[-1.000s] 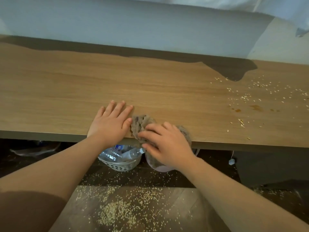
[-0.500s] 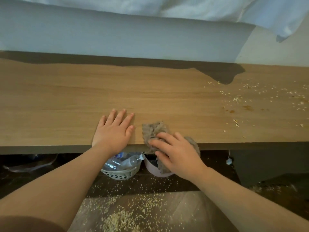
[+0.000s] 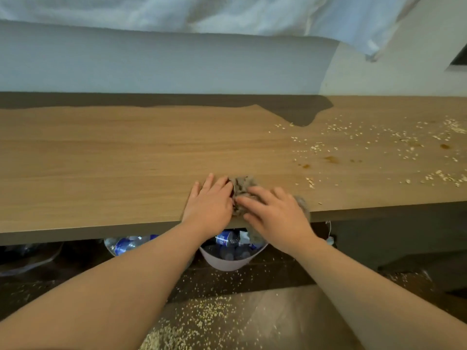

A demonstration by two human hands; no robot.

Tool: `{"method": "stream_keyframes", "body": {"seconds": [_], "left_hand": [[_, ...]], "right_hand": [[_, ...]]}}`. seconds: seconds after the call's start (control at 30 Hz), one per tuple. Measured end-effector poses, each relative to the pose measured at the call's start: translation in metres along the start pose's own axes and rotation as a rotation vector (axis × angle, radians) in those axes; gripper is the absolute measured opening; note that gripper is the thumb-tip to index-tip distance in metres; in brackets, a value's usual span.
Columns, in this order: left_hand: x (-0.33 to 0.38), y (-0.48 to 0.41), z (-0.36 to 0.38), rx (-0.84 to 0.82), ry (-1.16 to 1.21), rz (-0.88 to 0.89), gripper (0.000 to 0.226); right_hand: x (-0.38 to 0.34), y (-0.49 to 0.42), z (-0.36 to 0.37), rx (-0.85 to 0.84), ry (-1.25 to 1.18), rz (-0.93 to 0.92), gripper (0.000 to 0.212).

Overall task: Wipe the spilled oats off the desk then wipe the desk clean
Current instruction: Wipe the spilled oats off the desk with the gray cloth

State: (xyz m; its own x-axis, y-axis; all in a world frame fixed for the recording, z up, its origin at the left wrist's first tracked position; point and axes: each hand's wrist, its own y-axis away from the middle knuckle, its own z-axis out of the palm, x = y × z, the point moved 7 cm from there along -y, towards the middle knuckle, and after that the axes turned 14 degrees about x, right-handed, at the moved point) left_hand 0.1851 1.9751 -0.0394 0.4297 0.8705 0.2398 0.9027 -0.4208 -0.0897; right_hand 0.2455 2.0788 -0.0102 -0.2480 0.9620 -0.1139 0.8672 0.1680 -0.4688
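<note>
A long wooden desk (image 3: 126,157) runs across the view. Spilled oats (image 3: 379,140) and a few brown stains (image 3: 331,159) cover its right part. A crumpled grey cloth (image 3: 241,184) lies at the desk's front edge near the middle. My right hand (image 3: 275,215) presses on the cloth with fingers spread and slightly bent. My left hand (image 3: 209,200) lies flat on the desk just left of the cloth, its fingers touching the cloth's edge.
Under the desk stand a white bin (image 3: 232,258) with plastic bottles and a second container of bottles (image 3: 126,245) to its left. Many oats (image 3: 197,322) lie on the floor below. A pale wall and a white cloth hang behind the desk.
The view shifted right and the hands with the cloth slid slightly rightward along the front edge. My left hand moved closer and now touches the cloth.
</note>
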Motion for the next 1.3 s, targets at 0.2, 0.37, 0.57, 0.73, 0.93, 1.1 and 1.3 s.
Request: {"method": "stream_keyframes", "body": {"seconds": [0.2,0.37,0.57,0.73,0.93,1.1,1.3], "left_hand": [[0.015,-0.036,0.015,0.002,-0.041,-0.18,0.053],[0.027,-0.046,0.026,-0.004,-0.138,-0.363,0.06],[0.028,-0.044,0.026,0.06,-0.188,-0.357,0.058],[0.027,-0.045,0.025,0.062,-0.191,-0.37,0.053],[0.029,-0.043,0.021,0.061,-0.181,-0.386,0.052],[0.032,-0.042,0.02,0.071,-0.174,-0.393,0.053],[0.036,-0.043,0.016,0.066,-0.157,-0.39,0.054]], "right_hand": [[0.104,0.0,-0.003,-0.027,0.075,0.263,0.041],[0.231,0.031,-0.036,-0.044,0.229,0.645,0.042],[0.204,0.018,-0.037,0.134,0.12,0.633,0.04],[0.1,-0.025,0.005,-0.052,-0.045,0.165,0.038],[0.208,-0.028,0.001,-0.037,0.119,0.416,0.036],[0.276,0.002,-0.038,0.135,0.152,0.857,0.042],[0.115,-0.055,0.015,0.027,-0.099,0.278,0.037]]}}
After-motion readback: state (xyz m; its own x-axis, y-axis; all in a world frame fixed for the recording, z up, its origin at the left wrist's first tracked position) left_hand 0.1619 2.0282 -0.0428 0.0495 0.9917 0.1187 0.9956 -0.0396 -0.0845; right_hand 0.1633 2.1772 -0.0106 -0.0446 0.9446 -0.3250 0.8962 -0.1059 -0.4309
